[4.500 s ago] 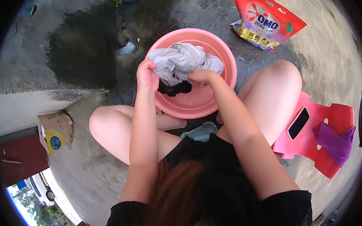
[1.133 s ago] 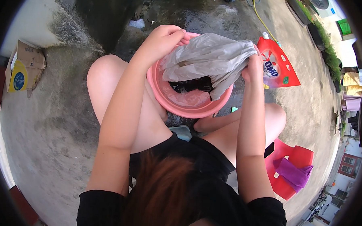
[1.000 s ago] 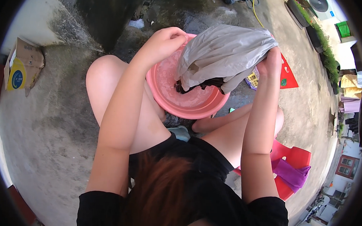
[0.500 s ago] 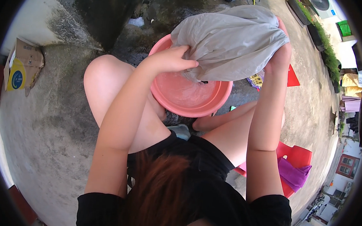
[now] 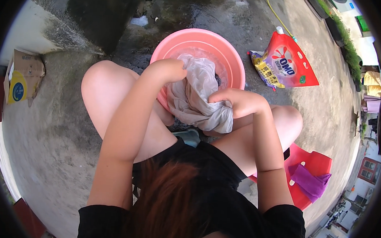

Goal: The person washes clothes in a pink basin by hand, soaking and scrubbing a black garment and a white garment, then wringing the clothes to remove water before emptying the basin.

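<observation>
Grey cloth (image 5: pixel 198 91) at the basin. The cloth lies bunched, partly inside the pink basin (image 5: pixel 235 57) and partly over its near rim. Its long axis slants from upper left to lower right; the narrower end points away from the person, into the basin, while the wider, loose end hangs toward the right thigh. The left hand (image 5: pixel 169 71) is curled around the cloth's left edge, its fingertips hidden; the right hand (image 5: pixel 238 102) pinches the right edge, thumb uppermost. A dark item (image 5: pixel 218 80) shows just beside the cloth in the basin.

Surface and surroundings: concrete floor (image 5: pixel 78 156), dark and wet beyond the basin, paler to both sides. Right of the basin stands a red pouch (image 5: pixel 288 66), with a yellow hose (image 5: pixel 277 18) behind; nearer, purple fabric (image 5: pixel 310 182) lies on a red stool (image 5: pixel 301 155). At left, an open carton (image 5: pixel 34 76) stands near a pale wall (image 5: pixel 37 33).
</observation>
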A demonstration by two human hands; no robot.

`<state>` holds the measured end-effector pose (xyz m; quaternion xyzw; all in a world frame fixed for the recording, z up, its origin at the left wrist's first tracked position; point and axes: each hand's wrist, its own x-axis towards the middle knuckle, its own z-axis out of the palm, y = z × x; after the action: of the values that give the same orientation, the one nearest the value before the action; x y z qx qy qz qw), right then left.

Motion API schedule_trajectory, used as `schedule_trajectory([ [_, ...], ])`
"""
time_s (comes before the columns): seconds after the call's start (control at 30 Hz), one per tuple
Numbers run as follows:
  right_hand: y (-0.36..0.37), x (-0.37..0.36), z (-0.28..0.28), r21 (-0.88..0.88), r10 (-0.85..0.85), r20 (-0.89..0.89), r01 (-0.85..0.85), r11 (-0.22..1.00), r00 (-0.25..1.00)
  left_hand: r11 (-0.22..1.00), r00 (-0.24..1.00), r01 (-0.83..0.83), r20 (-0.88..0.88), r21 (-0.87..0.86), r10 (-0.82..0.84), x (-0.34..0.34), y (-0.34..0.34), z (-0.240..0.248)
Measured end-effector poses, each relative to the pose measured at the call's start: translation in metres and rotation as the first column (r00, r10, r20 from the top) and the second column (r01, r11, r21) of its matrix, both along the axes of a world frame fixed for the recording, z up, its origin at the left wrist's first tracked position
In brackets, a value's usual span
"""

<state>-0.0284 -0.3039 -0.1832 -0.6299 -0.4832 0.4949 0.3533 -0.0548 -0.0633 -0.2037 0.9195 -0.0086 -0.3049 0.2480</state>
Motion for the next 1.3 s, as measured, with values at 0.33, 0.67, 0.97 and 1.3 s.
schedule_trajectory([
  [0.33, 0.012, 0.101, -0.095, 0.077, -0.811, 0.253, 0.824, 0.561, 0.528, 0.989, 0.996, -0.08, 0.042, 0.122, 0.076, 0.022, 0.001, -0.03],
  [0.67, 0.01, 0.094, -0.116, -0.562, -0.49, 0.569, 0.747, 0.355, 0.661, 0.982, 1.0, -0.025, 0.003, 0.188, 0.025, 0.015, -0.03, -0.056],
  [0.97, 0.037, 0.052, -0.128, 0.032, -0.534, 0.778, 0.829, 0.559, 0.331, 0.926, 0.993, -0.116, 0.044, 0.36, 0.107, -0.003, -0.081, -0.155],
  [1.3, 0.049, 0.063, -0.203, -0.308, -0.441, 0.72, 0.816, 0.489, 0.535, 0.927, 0.934, -0.231, 0.336, 0.296, 0.125, 0.025, -0.052, -0.201],
])
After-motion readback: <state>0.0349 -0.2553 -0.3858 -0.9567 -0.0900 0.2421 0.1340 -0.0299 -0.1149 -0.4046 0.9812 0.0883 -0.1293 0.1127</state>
